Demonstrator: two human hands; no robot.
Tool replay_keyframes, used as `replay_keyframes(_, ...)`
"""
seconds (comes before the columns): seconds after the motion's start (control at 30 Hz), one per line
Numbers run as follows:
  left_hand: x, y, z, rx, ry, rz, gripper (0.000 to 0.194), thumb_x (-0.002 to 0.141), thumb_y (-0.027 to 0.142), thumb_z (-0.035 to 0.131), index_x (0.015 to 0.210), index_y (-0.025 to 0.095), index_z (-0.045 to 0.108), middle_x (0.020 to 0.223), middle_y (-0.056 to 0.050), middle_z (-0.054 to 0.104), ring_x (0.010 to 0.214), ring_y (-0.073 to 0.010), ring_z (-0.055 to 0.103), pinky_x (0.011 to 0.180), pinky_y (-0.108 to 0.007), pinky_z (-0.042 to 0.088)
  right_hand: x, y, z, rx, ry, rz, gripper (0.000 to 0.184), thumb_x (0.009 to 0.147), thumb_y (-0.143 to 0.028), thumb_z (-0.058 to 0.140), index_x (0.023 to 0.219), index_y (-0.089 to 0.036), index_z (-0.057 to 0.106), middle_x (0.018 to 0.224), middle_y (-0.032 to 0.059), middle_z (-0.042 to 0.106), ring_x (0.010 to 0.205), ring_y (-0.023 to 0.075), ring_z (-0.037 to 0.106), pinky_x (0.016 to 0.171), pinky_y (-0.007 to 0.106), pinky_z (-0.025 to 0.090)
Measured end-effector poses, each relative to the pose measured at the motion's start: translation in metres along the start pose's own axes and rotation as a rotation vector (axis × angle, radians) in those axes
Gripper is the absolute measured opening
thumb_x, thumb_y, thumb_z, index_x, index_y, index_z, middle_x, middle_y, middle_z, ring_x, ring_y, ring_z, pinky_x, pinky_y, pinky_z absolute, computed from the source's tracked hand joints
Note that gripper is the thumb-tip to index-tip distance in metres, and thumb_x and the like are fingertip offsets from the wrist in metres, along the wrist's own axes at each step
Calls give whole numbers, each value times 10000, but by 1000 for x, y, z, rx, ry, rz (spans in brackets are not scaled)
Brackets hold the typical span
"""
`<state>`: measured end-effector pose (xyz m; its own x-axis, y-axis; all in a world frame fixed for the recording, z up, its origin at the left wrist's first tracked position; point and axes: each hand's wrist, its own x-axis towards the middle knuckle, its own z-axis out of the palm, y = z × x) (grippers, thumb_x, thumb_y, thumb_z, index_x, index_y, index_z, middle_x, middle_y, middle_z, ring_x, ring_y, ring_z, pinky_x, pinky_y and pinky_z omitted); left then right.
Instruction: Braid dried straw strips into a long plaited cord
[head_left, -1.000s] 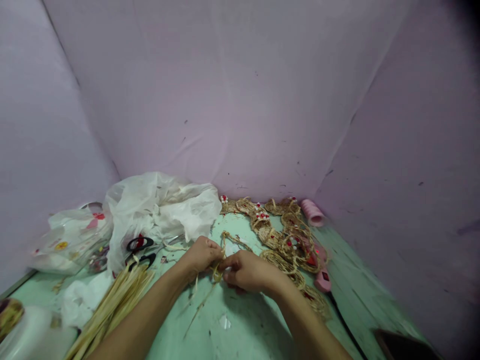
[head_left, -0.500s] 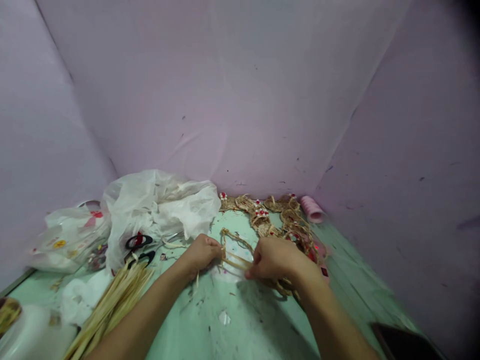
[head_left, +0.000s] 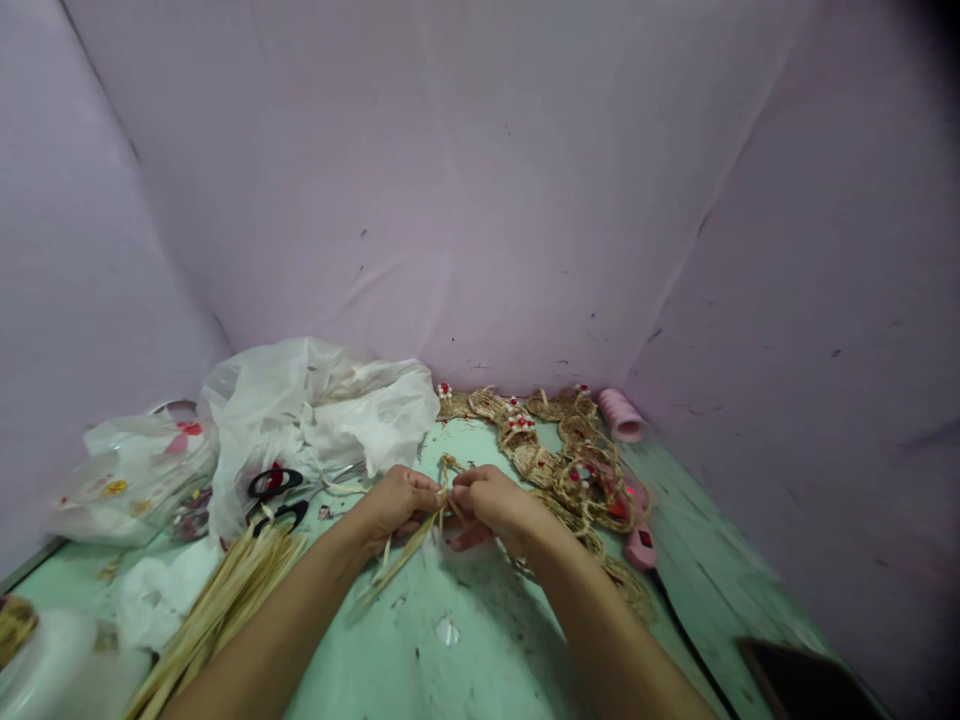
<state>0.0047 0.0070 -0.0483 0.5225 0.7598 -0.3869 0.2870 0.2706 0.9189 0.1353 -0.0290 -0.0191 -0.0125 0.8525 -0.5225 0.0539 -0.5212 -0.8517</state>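
Observation:
My left hand (head_left: pixel 405 503) pinches a thin straw braid (head_left: pixel 445 468), whose short looped end stands up above the fingertips. Against it, my right hand (head_left: pixel 486 505) is closed at the same spot, its thumb and forefinger on the straw strands and the other fingers partly spread. A loose pale straw strand (head_left: pixel 405 562) slants down and left from under my left hand. A longer braided straw chain (head_left: pixel 534 462) with red and white beads winds over the green table, just beyond and right of my right hand. The fingertips hide the exact crossing of the strands.
On the left lie a bundle of straw (head_left: pixel 225 610), black-handled scissors (head_left: pixel 276 483) and white plastic bags (head_left: pixel 322 400). A pink thread spool (head_left: pixel 621 415), a pink corded tool (head_left: pixel 640 546) and a dark flat object (head_left: pixel 802 680) are on the right. Pale walls enclose the table.
My right hand has moved left to meet my left hand. The strand stretched between them now hangs down to the lower left. More of the pink tool and its cord shows.

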Motion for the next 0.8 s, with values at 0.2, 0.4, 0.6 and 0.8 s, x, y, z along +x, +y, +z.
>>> replay_keyframes(0.2,-2,5,0,61,-36,20,207,534,307,568,470,152,447,352,88,273,330,-23,164,361,-208,85,16,19,-4,18,-30,-123,217,601,-88,459,415,-157,372,343,-65,280,307,27,205,306,171,144)
replay_keyframes(0.4,-2,2,-1,455,59,102,253,568,246,489,414,175,302,395,72,181,388,-38,138,398,-220,93,25,31,-5,70,-48,-134,224,557,-119,495,406,-172,339,337,-87,237,304,21,147,322,191,75)
replay_keyframes(0.6,-12,13,-7,733,185,126,219,616,276,455,436,164,399,418,45,267,414,-69,253,430,-217,165,23,29,-2,64,-10,-100,122,540,-120,494,448,-161,424,328,-71,324,286,29,180,314,189,76)
replay_keyframes(0.8,-33,19,39,991,410,136,171,665,215,442,590,146,579,581,-66,530,584,-172,487,557,-260,291,23,30,-2,143,4,-89,63,514,-95,478,490,-146,450,323,-82,326,285,21,199,320,175,91)
